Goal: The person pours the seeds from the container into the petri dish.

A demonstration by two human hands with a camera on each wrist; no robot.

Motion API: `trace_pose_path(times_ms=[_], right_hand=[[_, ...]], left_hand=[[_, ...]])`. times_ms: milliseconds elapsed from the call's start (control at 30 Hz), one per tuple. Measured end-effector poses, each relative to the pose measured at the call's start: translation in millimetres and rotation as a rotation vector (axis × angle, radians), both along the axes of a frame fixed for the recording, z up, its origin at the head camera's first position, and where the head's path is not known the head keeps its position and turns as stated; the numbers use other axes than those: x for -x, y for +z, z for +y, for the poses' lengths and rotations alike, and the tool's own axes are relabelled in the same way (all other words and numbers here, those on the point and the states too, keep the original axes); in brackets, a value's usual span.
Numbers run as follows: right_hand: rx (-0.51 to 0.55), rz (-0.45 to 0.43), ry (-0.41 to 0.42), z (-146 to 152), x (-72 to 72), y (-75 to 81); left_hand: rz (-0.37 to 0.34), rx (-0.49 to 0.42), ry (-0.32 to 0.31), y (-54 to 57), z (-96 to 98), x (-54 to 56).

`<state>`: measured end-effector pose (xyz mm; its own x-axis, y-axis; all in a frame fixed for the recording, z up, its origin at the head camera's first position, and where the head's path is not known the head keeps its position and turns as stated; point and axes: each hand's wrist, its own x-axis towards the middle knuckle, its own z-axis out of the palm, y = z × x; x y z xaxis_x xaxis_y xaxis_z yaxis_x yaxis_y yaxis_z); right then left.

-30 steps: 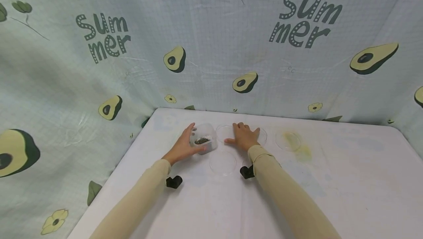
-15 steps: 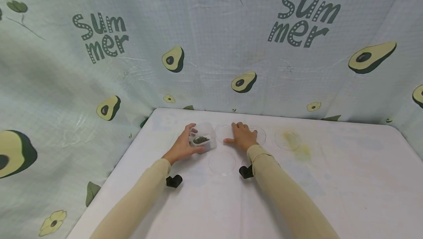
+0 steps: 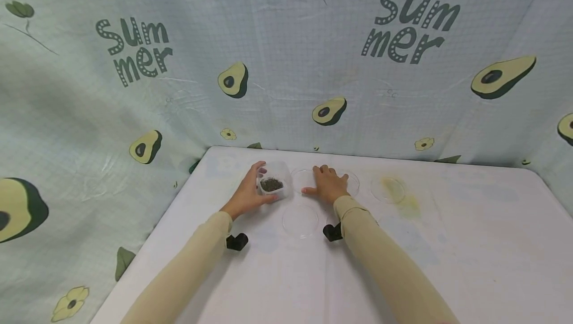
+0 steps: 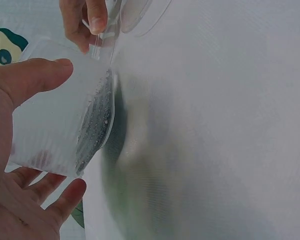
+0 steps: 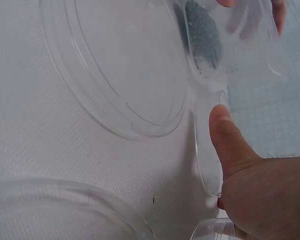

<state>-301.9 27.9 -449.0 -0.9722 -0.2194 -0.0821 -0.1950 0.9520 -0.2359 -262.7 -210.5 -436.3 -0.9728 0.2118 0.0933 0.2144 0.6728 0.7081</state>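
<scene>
In the head view my left hand [image 3: 247, 192] holds a clear plastic tub [image 3: 280, 170], thumb on the near side, fingers on the far side. Tilted over, it carries dark, fine-grained material [image 3: 271, 184] along its lower wall. The left wrist view shows that material close to the tub's rim. My right hand [image 3: 330, 186] rests among thin clear round dishes, thumb extended over the back left dish [image 3: 300, 179]. Its fingers are spread, and the right wrist view hides most of them. Another clear dish [image 3: 350, 184] lies at the right hand's outer side.
A clear dish [image 3: 300, 221] lies in front, between the forearms, and one more [image 3: 387, 190] lies farther right beside a yellow-green patch [image 3: 408, 207] on the white tablecloth [image 3: 470, 244]. An avocado-print curtain [image 3: 277, 55] stands behind the table.
My left hand has tipped the tub and shifted it slightly away, so more of the dark material shows. The right hand stays at the dishes. The head view has shifted slightly.
</scene>
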Motion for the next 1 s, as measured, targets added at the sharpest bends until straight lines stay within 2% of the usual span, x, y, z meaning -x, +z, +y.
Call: trace_pose_path(times_ms=[1000], right_hand=[[0.006,-0.01,0.004,2.2,-0.7,0.5]], left_hand=[[0.101,0.11,0.028,12.9,11.6,13.7]])
